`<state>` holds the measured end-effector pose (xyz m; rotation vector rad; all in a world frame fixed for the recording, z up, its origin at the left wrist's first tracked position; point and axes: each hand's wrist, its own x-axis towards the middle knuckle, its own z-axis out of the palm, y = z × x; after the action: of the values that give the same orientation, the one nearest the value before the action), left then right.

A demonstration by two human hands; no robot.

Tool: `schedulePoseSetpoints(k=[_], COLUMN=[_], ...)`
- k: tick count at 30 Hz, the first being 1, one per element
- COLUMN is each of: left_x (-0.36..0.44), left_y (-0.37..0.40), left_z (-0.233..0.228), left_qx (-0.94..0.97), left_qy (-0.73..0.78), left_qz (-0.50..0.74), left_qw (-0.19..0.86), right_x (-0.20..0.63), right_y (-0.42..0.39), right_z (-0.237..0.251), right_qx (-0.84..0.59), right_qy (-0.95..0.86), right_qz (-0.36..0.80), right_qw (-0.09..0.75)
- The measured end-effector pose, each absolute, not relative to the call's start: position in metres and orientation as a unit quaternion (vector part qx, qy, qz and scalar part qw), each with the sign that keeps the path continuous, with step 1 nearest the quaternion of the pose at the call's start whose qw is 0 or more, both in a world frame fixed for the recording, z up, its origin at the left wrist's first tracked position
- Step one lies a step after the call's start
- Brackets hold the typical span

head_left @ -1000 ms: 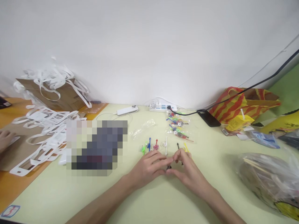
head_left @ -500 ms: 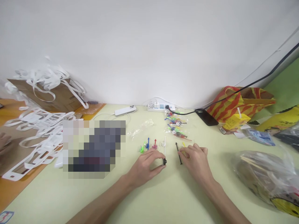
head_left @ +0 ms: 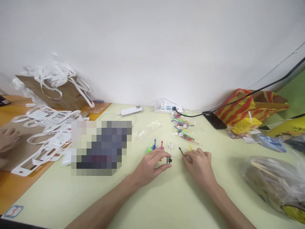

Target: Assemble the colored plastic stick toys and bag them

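Nearest the camera, the person's two forearms run up the pale green table and the hands meet near its middle. The left hand pinches a small black piece between thumb and fingertips, right at the hand's tip; it looks like a tiny, light, rigid plastic part, easy to drop or flick away, so a fingertip pinch on its sides suits it best. The right hand is curled with its fingers closed on the lower end of a thin black stick, whose pointed end juts up and left beyond the fingertips; the stick seems stiff but slender and likely to bend or snap if pressed sideways. Just beyond the hands lie a white stick and small green, blue and red pieces. Farther back sit clear bags of coloured pieces, a power strip and a white phone.
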<state>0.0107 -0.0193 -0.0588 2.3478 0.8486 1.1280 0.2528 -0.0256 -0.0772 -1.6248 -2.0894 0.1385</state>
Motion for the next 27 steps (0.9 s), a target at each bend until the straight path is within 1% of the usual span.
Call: schedulePoseSetpoints(k=[6, 9, 11, 14, 16, 18, 22, 27], left_x=[0.008, 0.009, 0.011, 0.014, 0.017, 0.02, 0.023, 0.023], left_y=[-0.017, -0.018, -0.02, -0.025, -0.028, -0.031, -0.033, -0.033], left_z=[-0.06, -0.058, -0.057, -0.056, -0.056, -0.055, -0.055, -0.057], left_qx=[0.829, 0.82, 0.811, 0.794, 0.787, 0.782, 0.777, 0.774], left_qy=[0.312, 0.318, 0.324, 0.327, 0.322, 0.311, 0.285, 0.27], left_qz=[0.407, 0.419, 0.426, 0.429, 0.434, 0.442, 0.461, 0.474], left_qw=[0.224, 0.224, 0.238, 0.279, 0.299, 0.311, 0.321, 0.321], right_x=[0.245, 0.244, 0.245, 0.242, 0.235, 0.226, 0.208, 0.202], right_y=[-0.035, -0.037, -0.038, -0.041, -0.045, -0.05, -0.059, -0.062], right_z=[-0.073, -0.064, -0.056, -0.045, -0.041, -0.04, -0.047, -0.054], right_qx=[-0.598, -0.597, -0.586, -0.519, -0.445, -0.383, -0.32, -0.299], right_qy=[-0.76, -0.735, -0.695, -0.6, -0.54, -0.487, -0.386, -0.325], right_qz=[0.103, 0.142, 0.22, 0.42, 0.539, 0.618, 0.71, 0.749], right_qw=[0.234, 0.287, 0.354, 0.441, 0.469, 0.484, 0.493, 0.493])
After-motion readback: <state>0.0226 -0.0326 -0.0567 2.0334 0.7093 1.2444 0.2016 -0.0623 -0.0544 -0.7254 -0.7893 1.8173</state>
